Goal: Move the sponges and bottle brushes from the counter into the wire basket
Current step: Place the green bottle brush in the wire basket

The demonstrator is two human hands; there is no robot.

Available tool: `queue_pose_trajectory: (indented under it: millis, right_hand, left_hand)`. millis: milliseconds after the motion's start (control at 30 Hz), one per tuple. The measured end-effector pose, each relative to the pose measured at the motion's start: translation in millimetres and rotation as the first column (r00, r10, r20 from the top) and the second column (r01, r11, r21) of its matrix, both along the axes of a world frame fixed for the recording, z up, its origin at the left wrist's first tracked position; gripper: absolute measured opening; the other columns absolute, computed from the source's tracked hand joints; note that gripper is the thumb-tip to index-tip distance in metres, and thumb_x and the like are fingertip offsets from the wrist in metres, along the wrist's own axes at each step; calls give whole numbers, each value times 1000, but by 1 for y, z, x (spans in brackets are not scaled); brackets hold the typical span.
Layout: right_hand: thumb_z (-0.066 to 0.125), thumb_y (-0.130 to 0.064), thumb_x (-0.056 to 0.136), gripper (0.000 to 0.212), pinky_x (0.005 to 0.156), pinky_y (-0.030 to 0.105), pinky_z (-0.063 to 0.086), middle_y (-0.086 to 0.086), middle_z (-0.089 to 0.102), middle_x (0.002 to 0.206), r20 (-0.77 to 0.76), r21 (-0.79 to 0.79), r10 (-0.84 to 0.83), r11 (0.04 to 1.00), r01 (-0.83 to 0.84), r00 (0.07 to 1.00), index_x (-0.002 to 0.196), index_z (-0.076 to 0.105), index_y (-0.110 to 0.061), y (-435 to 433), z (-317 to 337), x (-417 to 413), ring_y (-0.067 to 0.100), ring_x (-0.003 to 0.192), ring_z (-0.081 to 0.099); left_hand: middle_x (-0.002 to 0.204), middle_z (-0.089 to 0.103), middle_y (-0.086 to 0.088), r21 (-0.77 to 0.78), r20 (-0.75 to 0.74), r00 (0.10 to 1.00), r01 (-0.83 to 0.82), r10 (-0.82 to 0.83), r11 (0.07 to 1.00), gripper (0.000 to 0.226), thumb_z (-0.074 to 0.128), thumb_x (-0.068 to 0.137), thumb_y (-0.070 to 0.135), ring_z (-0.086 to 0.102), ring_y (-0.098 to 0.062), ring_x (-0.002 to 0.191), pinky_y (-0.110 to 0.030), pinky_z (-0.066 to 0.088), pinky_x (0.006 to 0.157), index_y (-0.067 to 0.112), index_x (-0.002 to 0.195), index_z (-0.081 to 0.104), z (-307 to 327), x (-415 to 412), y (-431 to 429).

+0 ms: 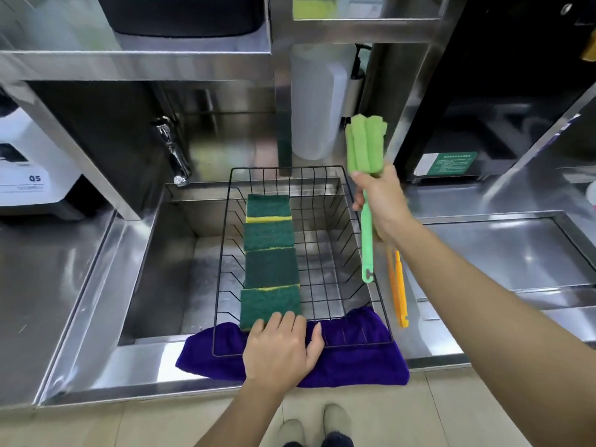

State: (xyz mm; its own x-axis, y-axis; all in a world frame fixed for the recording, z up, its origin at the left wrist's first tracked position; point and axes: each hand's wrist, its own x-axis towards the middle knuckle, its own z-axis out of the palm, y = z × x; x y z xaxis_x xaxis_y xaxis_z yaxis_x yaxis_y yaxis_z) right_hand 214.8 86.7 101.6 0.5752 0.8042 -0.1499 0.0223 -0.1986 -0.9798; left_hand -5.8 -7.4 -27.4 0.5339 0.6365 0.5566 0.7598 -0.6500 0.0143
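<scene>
A black wire basket (325,171) rests over the steel sink. Inside, along its left side, lies a row of several green and yellow sponges (270,262). My left hand (281,346) lies flat on the basket's front edge, fingertips touching the nearest sponge, holding nothing. My right hand (382,203) grips a green bottle brush (366,146) by its handle, foam head pointing up, above the basket's right rim. An orange bottle brush handle (399,290) lies on the counter right of the basket, its upper part hidden behind my right forearm.
A purple cloth (354,366) lies under the basket's front edge. The sink (161,253) has a tap (172,150) at its back left. A white machine (29,169) stands far left. A white container (317,101) is behind the basket.
</scene>
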Motion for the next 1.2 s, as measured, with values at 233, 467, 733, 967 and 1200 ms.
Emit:
queue_pose_trajectory:
  millis: [233, 467, 733, 967, 1200]
  right_hand:
    - [46, 2, 85, 32, 67, 45, 58, 24, 64, 97, 154, -339, 187, 932, -126, 970, 116, 37, -4, 17, -56, -46, 33, 72, 63]
    - [43, 2, 89, 31, 58, 47, 58, 23, 58, 95, 239, -461, 260, 879, -126, 935, 113, 34, -15, 4, -87, -56, 30, 56, 58]
    - [54, -7, 89, 44, 88, 47, 50, 22, 60, 116, 231, -466, 291, 871, -157, 928, 126, 31, -3, 12, -95, -71, 38, 101, 60]
    - [60, -13, 88, 46, 67, 43, 55, 17, 58, 100, 235, -568, 386, 799, -196, 892, 125, 34, -7, 7, -103, -59, 32, 72, 61]
    - [56, -21, 90, 43, 73, 33, 43, 12, 59, 98, 261, -516, 381, 832, -205, 887, 127, 39, -6, 4, -101, -53, 29, 89, 58]
  left_hand:
    - [55, 49, 2, -6, -1, 1000, -20, 20, 1000, 39, 47, 87, 40, 48, -19, 50, -30, 38, 49, 15, 58, 57, -2, -1, -1]
    - [54, 48, 2, -2, 6, 1000, -29, 29, 1000, 39, 47, 87, 40, 46, -19, 50, -29, 37, 50, 16, 57, 56, -4, -1, -2]
    - [55, 47, 2, -8, 11, 999, -39, 39, 999, 39, 46, 88, 38, 45, -19, 50, -28, 35, 49, 16, 57, 54, -1, -1, -1]
    - [55, 47, 3, -21, 12, 999, -42, 42, 999, 49, 34, 96, 38, 45, -18, 51, -29, 34, 50, 17, 58, 55, -1, 0, -1]
    - [55, 46, 2, -24, 0, 1000, -28, 28, 999, 48, 35, 96, 37, 45, -19, 50, -29, 34, 49, 17, 57, 54, 0, -1, 0]
